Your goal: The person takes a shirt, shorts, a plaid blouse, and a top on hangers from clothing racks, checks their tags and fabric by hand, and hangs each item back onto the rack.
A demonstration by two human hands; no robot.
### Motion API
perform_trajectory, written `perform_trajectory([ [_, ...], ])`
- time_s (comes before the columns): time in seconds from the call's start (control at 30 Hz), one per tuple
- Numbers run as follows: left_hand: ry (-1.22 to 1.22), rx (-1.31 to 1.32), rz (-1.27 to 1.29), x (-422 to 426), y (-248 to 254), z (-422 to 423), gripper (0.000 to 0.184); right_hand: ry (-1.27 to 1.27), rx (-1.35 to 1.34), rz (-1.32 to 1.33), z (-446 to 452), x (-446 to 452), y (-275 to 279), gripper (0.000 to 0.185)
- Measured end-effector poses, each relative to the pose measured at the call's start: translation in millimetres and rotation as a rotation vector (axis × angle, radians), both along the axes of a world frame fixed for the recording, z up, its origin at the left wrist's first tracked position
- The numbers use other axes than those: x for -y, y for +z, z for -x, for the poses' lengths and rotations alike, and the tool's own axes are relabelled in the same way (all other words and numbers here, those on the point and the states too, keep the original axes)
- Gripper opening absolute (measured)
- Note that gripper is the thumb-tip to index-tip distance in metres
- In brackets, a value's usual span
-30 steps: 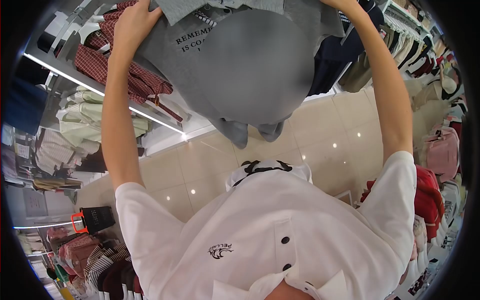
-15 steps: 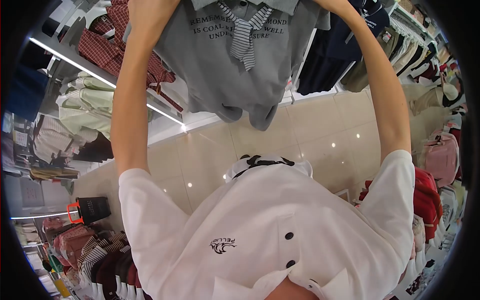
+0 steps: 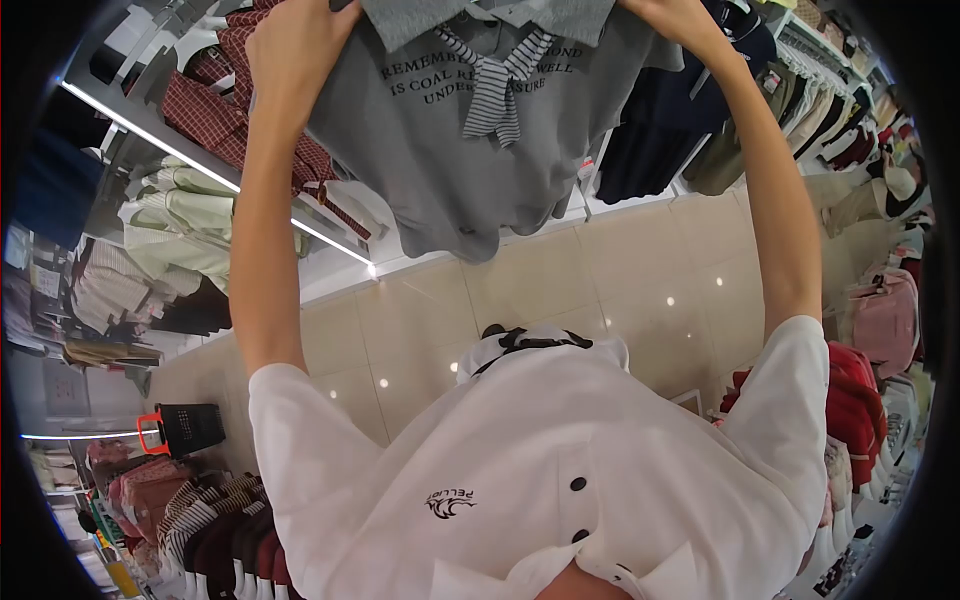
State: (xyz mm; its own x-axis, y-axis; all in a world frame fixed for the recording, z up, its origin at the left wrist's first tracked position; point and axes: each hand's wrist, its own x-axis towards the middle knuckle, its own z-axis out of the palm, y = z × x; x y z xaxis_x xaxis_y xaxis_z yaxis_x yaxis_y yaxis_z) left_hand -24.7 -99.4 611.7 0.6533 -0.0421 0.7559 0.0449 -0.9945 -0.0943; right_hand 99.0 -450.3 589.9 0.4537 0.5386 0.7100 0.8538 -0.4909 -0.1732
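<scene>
A grey collared shirt (image 3: 450, 170) with dark lettering hangs spread out in front of me at the top of the view. A striped tie piece (image 3: 491, 95) lies down its front below the collar. My left hand (image 3: 300, 35) grips the shirt by the shoulder on the left side, fingers closed and partly hidden by the cloth. On the other shoulder my right hand (image 3: 680, 18) is closed at the top edge of the frame. The shirt's lower hem hangs free above the floor.
Red checked clothes (image 3: 205, 105) and pale green clothes (image 3: 180, 220) hang at the left by a lit shelf edge (image 3: 150, 133). Dark navy clothes (image 3: 660, 130) hang behind the shirt. A black basket (image 3: 190, 428) stands on the floor, lower left. Red garments (image 3: 850, 400) are at the right.
The shirt has swung from a blurred, greyed-out view to a clear front; its lettering and tie now show. Its hem has shifted slightly and hangs differently. Both hands still hold it.
</scene>
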Motion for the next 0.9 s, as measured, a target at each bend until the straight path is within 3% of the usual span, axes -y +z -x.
perform_trajectory([
  [0.17,-0.038,-0.067,0.057,-11,-30,17,0.043,-0.010,-0.046,0.057,48,9,-4,0.042],
  [0.37,-0.127,-0.198,0.109,8,-65,61,0.033,0.082,-0.352,0.051,104,35,-44,0.043],
  [0.5,-0.249,-0.186,0.173,37,-82,68,0.033,0.072,-0.349,-0.034,120,57,-80,0.043],
  [0.6,-0.358,-0.270,0.185,57,-104,64,0.036,-0.085,-0.447,0.043,138,81,-89,0.041],
  [0.9,-0.539,-0.306,0.113,132,-163,32,0.034,-0.201,-0.670,-0.047,171,154,-136,0.033],
])
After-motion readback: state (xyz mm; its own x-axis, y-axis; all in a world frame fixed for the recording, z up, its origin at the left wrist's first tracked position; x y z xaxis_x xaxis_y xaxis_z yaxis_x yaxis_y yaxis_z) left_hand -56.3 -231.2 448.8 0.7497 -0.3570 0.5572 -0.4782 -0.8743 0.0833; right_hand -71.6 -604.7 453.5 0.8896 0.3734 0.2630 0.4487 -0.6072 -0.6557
